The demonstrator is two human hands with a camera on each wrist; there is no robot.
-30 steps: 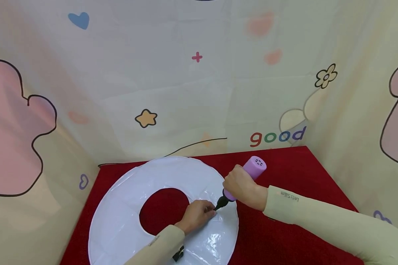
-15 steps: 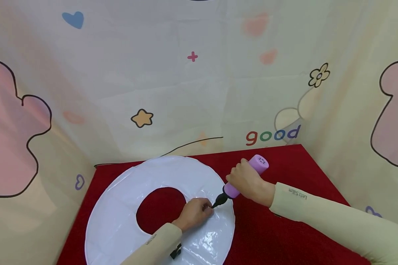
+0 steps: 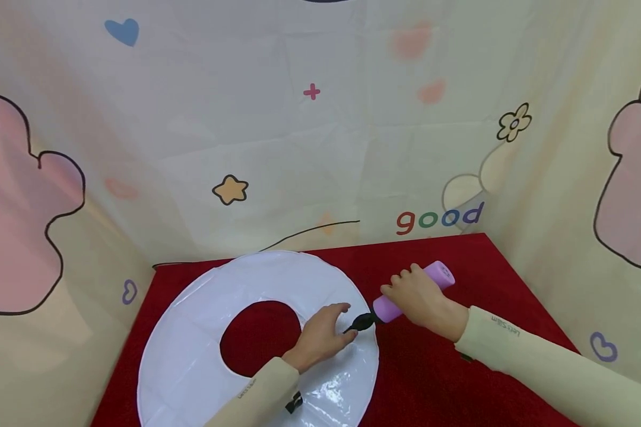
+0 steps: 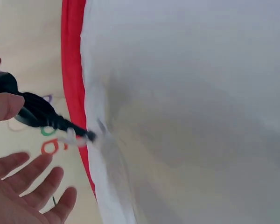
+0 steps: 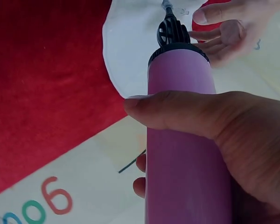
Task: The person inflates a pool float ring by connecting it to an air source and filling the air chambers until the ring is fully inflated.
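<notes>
A white inflatable ring (image 3: 187, 338), plump and shiny, lies on the red cloth. My right hand (image 3: 422, 302) grips a lilac hand pump (image 3: 440, 273), thumb wrapped over its barrel. The pump slants down to the left, and its black nozzle (image 3: 363, 322) reaches over the ring's right side. At the nozzle's tip is a small clear valve (image 4: 71, 138); how deep the tip sits cannot be told. Beside the nozzle, my left hand (image 3: 319, 337) has its fingers and thumb spread, pinching nothing. In the left wrist view its thumb (image 4: 7, 106) overlaps the nozzle's base.
Red cloth (image 3: 432, 379) covers the table and shows through the ring's hole. A printed curtain (image 3: 299, 148) hangs behind and along both sides. Part of a black strap (image 3: 294, 403) shows by the left sleeve, over the ring.
My left fingers, earlier closed together by the nozzle tip, have spread apart. My right hand has moved right and slightly down with the pump, which now lies at a flatter slant.
</notes>
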